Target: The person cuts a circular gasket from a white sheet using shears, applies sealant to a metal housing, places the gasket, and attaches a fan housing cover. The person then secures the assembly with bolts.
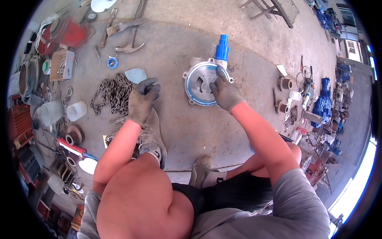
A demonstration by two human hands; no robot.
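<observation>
Head view: the right hand [229, 93] is reaching into a round metal housing [203, 73], which is lying on the floor [179, 127] — whether the bent fingers are pinching it, I cannot tell. The left hand [142, 101] is hanging near the chain [113, 95] — fingers curling inward, grip unclear.

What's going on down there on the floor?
Someone's gloved right hand is touching the inside of a round, blue-rimmed metal housing on the floor. Their gloved left hand hovers near a heap of chain, fingers curled; whether it holds anything small is unclear. A claw hammer lies farther off.
</observation>
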